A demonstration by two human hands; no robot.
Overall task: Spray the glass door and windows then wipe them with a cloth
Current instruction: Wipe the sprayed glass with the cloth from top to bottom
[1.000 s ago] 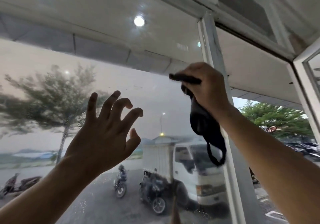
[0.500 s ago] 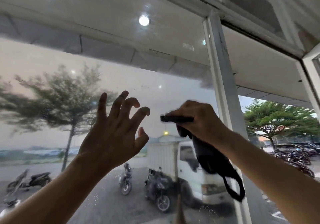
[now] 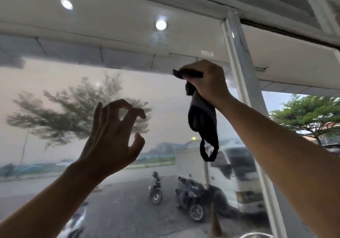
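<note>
Dark cloth dangling against hazy glass

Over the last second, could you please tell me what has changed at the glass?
The right hand swept the cloth down the glass, then back up near its top. The left hand curled its fingers more. The right hand still grips the cloth; the left still holds nothing.
</note>
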